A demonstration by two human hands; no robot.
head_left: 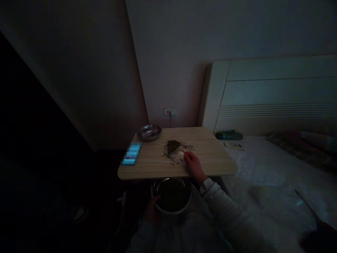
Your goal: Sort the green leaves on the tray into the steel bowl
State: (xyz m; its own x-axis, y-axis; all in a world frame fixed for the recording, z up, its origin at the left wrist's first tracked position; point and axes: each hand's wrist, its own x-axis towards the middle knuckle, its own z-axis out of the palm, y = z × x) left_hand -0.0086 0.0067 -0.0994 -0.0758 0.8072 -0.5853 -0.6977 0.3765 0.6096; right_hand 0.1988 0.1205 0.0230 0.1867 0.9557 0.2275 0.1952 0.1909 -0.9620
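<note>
My right hand (194, 165) reaches over the small wooden table (147, 168), its fingers closed on a thin, whitish, see-through piece (178, 155) whose kind I cannot make out. That piece lies against the near side of a loose pile of small dark greenish-brown grains (173, 144), and stray grains are scattered around it. Below the table's front edge, my left hand (153, 209) grips the left rim of a large metal bowl (171, 212). The bowl's inside is dark, so its contents are hard to tell.
A shallow steel bowl (150, 133) stands at the table's back left corner, with something small in it. A lit, blurred-out phone (131, 154) lies at the left edge. On the bed to the right are a green bottle (229, 135) and a pale flat device (234, 145). The room is dim.
</note>
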